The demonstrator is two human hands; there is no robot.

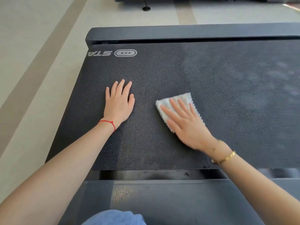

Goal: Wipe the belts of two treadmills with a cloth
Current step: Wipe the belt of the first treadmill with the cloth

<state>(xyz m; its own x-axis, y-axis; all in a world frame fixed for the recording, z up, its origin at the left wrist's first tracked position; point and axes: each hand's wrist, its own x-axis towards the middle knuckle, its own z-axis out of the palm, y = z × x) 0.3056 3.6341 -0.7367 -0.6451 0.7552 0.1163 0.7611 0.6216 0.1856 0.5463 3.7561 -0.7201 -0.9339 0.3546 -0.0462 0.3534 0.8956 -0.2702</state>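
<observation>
A black textured treadmill belt (178, 75) fills the middle of the view, with a white logo near its far left corner. My left hand (119, 103) lies flat on the belt, fingers straight, palm down. To its right, a folded white cloth (181, 99) lies on the belt. My right hand (186, 122) presses flat on the cloth with straight, spread fingers and covers most of it. The belt to the right looks dusty and smeared.
The treadmill's dark side rail (178, 32) runs along the far edge, and another rail (178, 200) lies close to me. Beige floor (32, 70) spreads to the left. The base of a second machine (146, 4) stands at the top.
</observation>
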